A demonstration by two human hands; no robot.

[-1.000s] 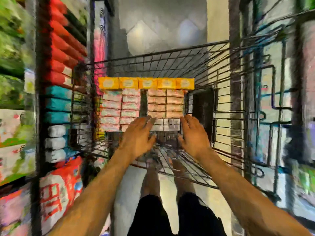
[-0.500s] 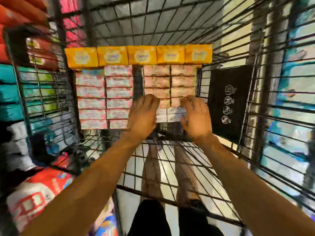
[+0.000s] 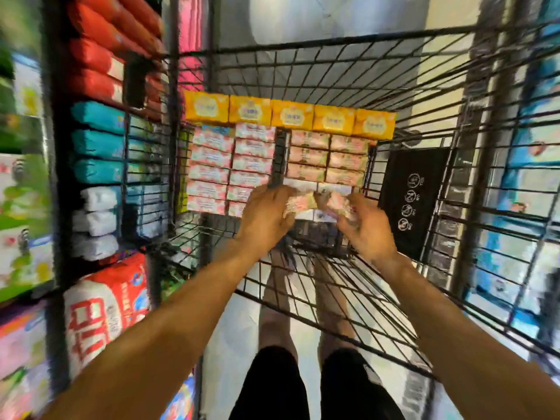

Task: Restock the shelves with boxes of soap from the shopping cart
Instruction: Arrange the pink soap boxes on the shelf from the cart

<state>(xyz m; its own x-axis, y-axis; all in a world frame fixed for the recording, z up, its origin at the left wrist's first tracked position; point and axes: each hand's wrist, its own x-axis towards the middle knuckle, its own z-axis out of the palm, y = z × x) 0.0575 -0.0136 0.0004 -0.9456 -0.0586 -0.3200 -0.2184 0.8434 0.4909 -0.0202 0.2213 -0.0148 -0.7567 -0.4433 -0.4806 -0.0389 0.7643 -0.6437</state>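
We see two pink soap boxes lifted just above the near end of the right stack in the shopping cart (image 3: 333, 68). The left hand (image 3: 266, 213) curls its fingers round one pink box (image 3: 298, 203). The right hand (image 3: 363, 225) grips the other pink box (image 3: 336, 203). The two boxes sit side by side, nearly touching, though motion blur hides the exact finger placement.

Just beyond them lie the remaining pink boxes (image 3: 327, 156) in two columns, with pale boxes (image 3: 303, 184) at the near end. To the left, across a narrow gap, we find another double column of pink-and-white boxes (image 3: 230, 168). A row of five yellow boxes (image 3: 291, 115) stands across the far end, on top of the stacks.

The cart's wire walls hem the hands in on both sides, and a black panel (image 3: 413, 195) with white symbols hangs on the right wall, near the right hand. Through the wire floor we see the person's legs (image 3: 278, 301). On the left, shelves (image 3: 57, 147) hold red packs (image 3: 100, 56), teal packs (image 3: 97, 140), white packs (image 3: 97, 219) and a large red-and-white bag (image 3: 106, 307).
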